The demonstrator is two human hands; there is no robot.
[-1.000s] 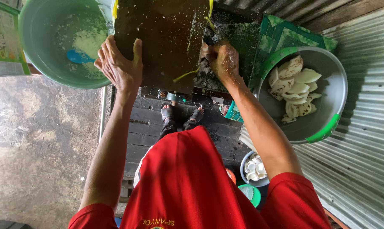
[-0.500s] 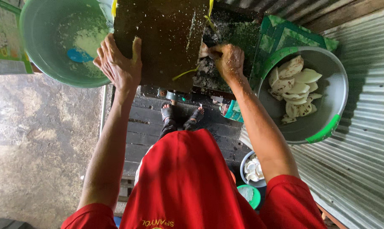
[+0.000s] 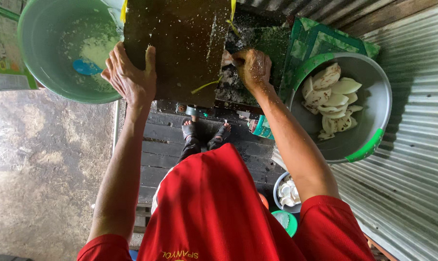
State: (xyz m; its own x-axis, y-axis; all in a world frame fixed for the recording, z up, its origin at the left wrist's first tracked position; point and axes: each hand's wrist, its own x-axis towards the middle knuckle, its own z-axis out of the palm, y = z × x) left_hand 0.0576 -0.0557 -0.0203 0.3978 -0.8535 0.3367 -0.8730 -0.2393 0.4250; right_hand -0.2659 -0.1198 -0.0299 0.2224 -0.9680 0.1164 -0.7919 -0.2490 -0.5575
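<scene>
My left hand [image 3: 131, 77] rests with fingers spread on the near left edge of a dark, wet board [image 3: 180, 43] speckled with white shreds. My right hand [image 3: 250, 67] is closed around a pale piece of coconut [image 3: 227, 59], pressing it against the rough dark surface at the board's right side. A green basin [image 3: 45, 53] with white grated shreds and a blue scoop [image 3: 87, 66] stands left of the board. A grey basin [image 3: 369, 130] with several white coconut pieces [image 3: 331, 96] stands to the right.
A corrugated metal wall [image 3: 412, 193] runs along the right. Below me are dark wooden planks [image 3: 166, 150] and my feet in sandals [image 3: 202, 133]. A small bowl of white pieces [image 3: 287, 191] and a green cup [image 3: 284, 220] sit by my right side. Bare concrete floor [image 3: 40, 169] lies left.
My right hand with the coconut piece has shifted slightly along the grating surface. My left hand stays on the board.
</scene>
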